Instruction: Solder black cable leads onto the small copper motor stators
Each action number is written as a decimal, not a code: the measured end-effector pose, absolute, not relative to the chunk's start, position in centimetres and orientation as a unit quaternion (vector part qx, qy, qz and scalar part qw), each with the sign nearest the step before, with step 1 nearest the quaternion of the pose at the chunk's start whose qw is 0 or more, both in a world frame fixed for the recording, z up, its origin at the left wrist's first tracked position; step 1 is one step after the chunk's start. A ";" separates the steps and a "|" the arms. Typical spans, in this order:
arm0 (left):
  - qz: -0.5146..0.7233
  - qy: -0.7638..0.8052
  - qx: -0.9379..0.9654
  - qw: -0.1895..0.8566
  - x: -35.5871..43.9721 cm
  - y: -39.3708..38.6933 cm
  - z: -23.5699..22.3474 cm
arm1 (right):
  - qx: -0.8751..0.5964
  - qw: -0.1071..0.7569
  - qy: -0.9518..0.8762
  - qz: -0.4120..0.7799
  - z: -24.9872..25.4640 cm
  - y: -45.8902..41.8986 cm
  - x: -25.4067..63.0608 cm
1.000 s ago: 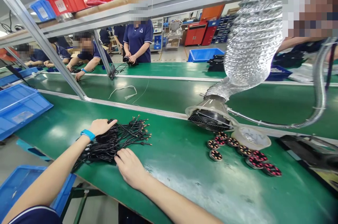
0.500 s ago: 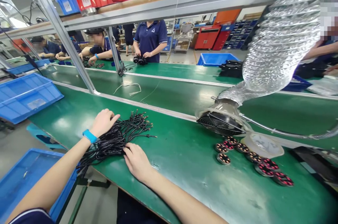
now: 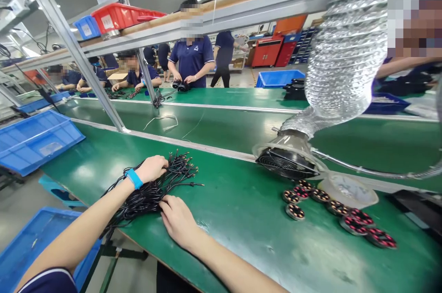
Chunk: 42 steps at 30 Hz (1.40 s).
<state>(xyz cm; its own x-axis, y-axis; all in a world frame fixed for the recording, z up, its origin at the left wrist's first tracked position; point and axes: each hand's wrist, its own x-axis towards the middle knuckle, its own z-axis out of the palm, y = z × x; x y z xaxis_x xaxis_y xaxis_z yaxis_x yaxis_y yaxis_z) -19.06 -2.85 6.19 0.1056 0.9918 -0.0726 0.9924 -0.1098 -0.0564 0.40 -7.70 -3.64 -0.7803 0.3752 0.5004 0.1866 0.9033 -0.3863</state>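
Note:
A thick bundle of black cables [image 3: 147,197] lies on the green workbench [image 3: 238,224], its stripped, copper-coloured ends fanned out to the right. My left hand [image 3: 154,169], with a blue band at the wrist, reaches over the top of the bundle. Its fingers are curled onto the cables close to the fanned ends. At the near side, my right hand [image 3: 180,220] has its thumb and fingers closed on the bundle's edge; the fingertips are partly hidden. One cable end sticks out to the right, beyond the others.
Several round motor stators with copper windings [image 3: 336,208] lie right of the hands, beside a translucent dish [image 3: 348,190]. A fan [image 3: 288,162] with a foil duct [image 3: 341,54] stands behind them. Blue crates [image 3: 41,139] are at left. Co-workers [image 3: 191,60] stand and sit across the bench.
My left hand has moved right along the bundle, towards the fanned ends, and its fingers have curled in. My right hand stays at the near edge. The camera view has shifted slightly.

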 end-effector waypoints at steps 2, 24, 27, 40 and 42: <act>-0.043 0.657 0.753 0.001 -19.3 -2.7 6.0 | -0.152 0.291 -0.932 0.156 -3.6 -7.6 0.4; 0.110 0.667 0.723 0.144 -19.7 -4.1 5.2 | -0.191 0.434 -0.862 0.180 -4.1 -7.7 0.2; 0.120 0.665 0.723 0.145 -19.6 -4.1 5.2 | -0.186 0.401 -0.883 0.160 -4.1 -7.5 0.2; 0.108 0.669 0.725 0.125 -19.4 -4.1 5.5 | -0.181 0.336 -0.909 0.167 -3.4 -6.8 0.2; 0.106 0.668 0.726 0.124 -19.4 -4.0 5.3 | -0.183 0.343 -0.905 0.175 -3.6 -6.7 0.2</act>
